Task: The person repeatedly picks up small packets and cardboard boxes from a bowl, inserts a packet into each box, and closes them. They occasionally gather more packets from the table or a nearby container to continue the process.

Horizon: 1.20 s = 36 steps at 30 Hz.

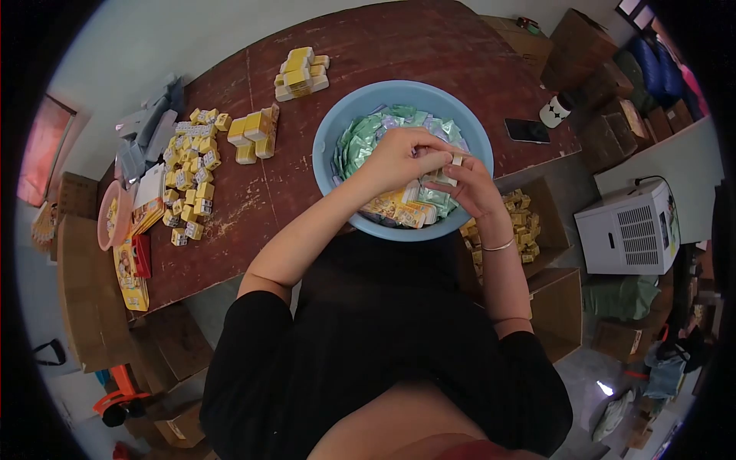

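While both hands meet above it, the table (368, 54) fills most of the view: a broad slab of dark red-brown wood, scuffed and scratched, with pale worn patches near its front edge. Cardboard boxes (92, 291) ring it on both sides, plain brown and square-cornered; one box (529, 222) by the right wrist holds a jumble of small yellow packs. A white ribbed appliance (629, 230) stands on the floor to the right.

At the front edge of the table sits the bowl (330, 130), round, smooth light-blue plastic, heaped with glossy green and lilac sachets (368, 130) and, along its near side, flat orange-yellow packets (399, 211).

Left of the bowl lie loose yellow packs (188, 176) in a long scatter, then two neat blocks of stacked yellow boxes (253, 134), with a third stack (301, 73) further back. A pink bowl (103, 222) sits at the table's far left edge, and a dark phone (527, 130) lies flat to the right.

The left hand (399, 157) curls over the bowl, fingers bent in narrowly. The right hand (468, 184) faces it, touching it, thumb and fingers pinched on a small pale packet (452, 162) held between both hands just above the sachets. A thin bangle (498, 245) circles the right wrist.
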{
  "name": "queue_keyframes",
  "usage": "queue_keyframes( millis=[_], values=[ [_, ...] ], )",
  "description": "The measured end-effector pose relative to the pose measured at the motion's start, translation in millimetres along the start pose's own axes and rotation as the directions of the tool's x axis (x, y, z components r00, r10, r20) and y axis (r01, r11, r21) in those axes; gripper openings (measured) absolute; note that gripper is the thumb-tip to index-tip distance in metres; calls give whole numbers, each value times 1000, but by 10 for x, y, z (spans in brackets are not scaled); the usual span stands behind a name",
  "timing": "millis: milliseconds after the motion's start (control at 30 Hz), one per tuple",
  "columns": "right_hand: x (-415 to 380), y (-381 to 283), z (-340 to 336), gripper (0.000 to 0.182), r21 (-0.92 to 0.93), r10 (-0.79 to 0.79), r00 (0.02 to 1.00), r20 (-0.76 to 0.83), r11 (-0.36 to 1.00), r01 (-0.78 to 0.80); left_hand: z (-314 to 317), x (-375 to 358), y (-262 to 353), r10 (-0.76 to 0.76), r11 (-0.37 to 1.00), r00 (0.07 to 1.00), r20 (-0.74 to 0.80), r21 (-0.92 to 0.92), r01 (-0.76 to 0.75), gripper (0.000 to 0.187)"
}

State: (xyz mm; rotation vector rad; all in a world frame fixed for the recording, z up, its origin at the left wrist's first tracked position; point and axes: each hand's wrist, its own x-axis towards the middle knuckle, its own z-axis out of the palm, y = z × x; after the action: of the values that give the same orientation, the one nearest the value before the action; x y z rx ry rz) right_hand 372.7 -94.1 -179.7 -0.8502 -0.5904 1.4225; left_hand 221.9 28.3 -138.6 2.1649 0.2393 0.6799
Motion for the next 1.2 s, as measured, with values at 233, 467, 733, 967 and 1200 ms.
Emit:
queue_keyframes(
  millis=[233,467,733,967,1200],
  values=[
    [-54,-2,57,47,-15,-39,994,103,999,41,242,-65,-160,-44,933,998,-33,-360,29,35],
    [-148,-3,82,51,313,30,987,155,946,-78,170,-153,-141,462,883,886,-47,122,-454,46],
    [-144,90,60,56,-306,-207,978,6,931,199,128,-175,-111,258,952,960,-111,-139,-272,30],
    [-170,50,171,60,-376,-233,972,-42,905,200,95,-182,-40,33,940,993,-116,-334,-70,23],
    [-175,55,189,59,-321,-225,974,-25,925,205,65,-185,-65,336,938,920,-201,-9,-345,18]
  ],
)
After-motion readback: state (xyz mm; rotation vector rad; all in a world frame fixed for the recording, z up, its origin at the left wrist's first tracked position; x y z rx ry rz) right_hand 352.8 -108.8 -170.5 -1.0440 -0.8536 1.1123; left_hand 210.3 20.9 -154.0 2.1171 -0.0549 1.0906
